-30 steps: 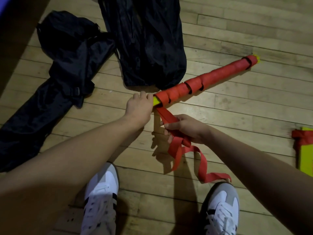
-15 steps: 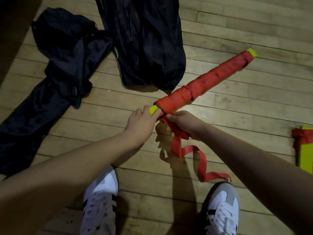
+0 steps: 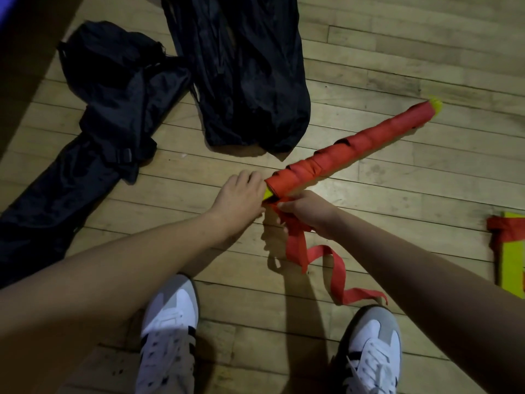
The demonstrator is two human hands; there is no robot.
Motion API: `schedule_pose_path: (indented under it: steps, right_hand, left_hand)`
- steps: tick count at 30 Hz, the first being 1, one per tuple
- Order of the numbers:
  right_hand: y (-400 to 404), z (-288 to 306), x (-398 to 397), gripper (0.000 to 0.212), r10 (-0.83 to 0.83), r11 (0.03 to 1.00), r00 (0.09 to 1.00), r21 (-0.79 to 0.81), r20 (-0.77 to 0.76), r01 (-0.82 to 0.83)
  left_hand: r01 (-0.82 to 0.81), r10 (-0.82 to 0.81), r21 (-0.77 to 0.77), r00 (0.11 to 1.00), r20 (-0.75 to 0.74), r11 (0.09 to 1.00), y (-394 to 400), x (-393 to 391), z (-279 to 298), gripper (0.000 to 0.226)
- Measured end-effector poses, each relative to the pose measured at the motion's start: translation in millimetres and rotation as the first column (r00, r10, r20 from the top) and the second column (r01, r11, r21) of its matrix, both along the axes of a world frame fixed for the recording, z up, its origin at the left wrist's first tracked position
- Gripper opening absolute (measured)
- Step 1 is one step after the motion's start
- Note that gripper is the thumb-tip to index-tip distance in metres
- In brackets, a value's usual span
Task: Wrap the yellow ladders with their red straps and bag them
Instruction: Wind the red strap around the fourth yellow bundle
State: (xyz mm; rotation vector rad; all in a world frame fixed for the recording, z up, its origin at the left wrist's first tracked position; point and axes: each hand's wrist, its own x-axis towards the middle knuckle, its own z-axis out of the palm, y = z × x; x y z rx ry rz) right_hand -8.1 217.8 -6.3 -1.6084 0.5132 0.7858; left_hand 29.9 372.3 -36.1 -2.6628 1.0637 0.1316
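A long yellow ladder bundle (image 3: 352, 149), wound almost fully in red strap, slants from the floor's middle up to the right, with yellow tips showing at both ends. My left hand (image 3: 238, 196) grips its near yellow end. Just below that end, my right hand (image 3: 308, 213) pinches the loose red strap (image 3: 318, 257), whose tail curls down across the floor toward my right shoe. Two black bags lie beyond: one (image 3: 241, 69) straight ahead, one (image 3: 93, 132) crumpled at the left.
A second yellow ladder with red strap (image 3: 508, 251) lies at the right edge. My two white shoes (image 3: 170, 331) stand on the wooden plank floor (image 3: 397, 194) at the bottom. A dark wall base runs along the upper left.
The bundle has rolled in my left hand, taking up more strap. My right hand moved up from lower on the strap to just under the near end.
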Motion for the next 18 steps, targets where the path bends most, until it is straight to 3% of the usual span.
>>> schedule_pose_path:
  steps: [3, 10, 18]
  right_hand:
    - [-4, -4, -8, 0.013, 0.057, 0.998, 0.998, -0.037, 0.013, -0.057]
    - [-7, -7, -18, 0.016, 0.066, 0.99, 0.997, -0.124, 0.029, -0.062]
    - [1, 2, -18, 0.029, 0.096, 0.985, 0.994, -0.147, 0.041, -0.089]
  left_hand:
    - [0.017, -0.026, -0.111, 0.996, -0.08, 0.994, 2, -23, -2, 0.046]
    - [-0.257, 0.215, -0.109, 0.929, -0.301, 0.96, -14, -32, 5, 0.04]
    - [-0.358, 0.336, -0.038, 0.903, -0.267, 0.933, -22, -9, 11, 0.048]
